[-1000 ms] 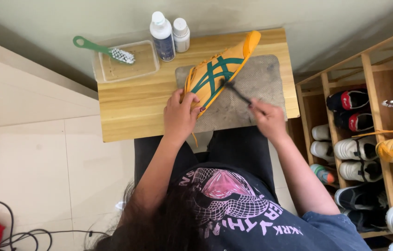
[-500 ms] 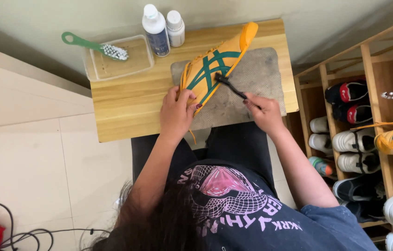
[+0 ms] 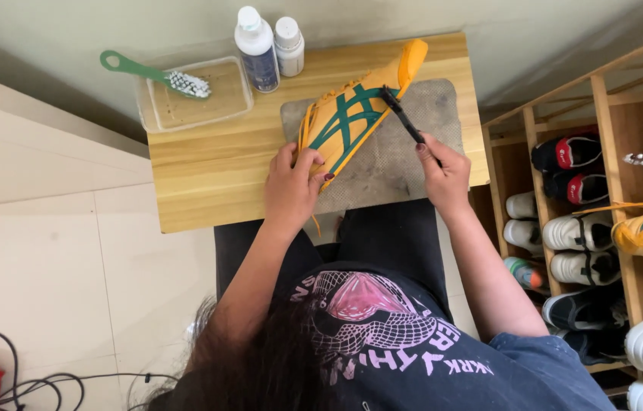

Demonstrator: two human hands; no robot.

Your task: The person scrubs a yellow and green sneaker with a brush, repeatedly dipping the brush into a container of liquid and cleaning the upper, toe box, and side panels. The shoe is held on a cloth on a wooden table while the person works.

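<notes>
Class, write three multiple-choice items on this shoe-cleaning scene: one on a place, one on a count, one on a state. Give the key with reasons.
1. Where does the green-handled brush lie?
A. across the clear tub
B. on the floor
C. in the shoe rack

2. How many white bottles stand on the wooden table?
A. one
B. two
C. four

3. What does the right hand hold?
A. nothing
B. a bottle
C. a black brush

Key: 1 A, it rests on the tub's rim; 2 B, two stand side by side; 3 C, its bristles meet the yellow shoe, steadied by the left hand.

shoe (image 3: pixel 352 118) on mat (image 3: pixel 405 156) — table's (image 3: pixel 215 171) right | tub (image 3: pixel 192 95), bottles (image 3: pixel 267 47) — left
</notes>
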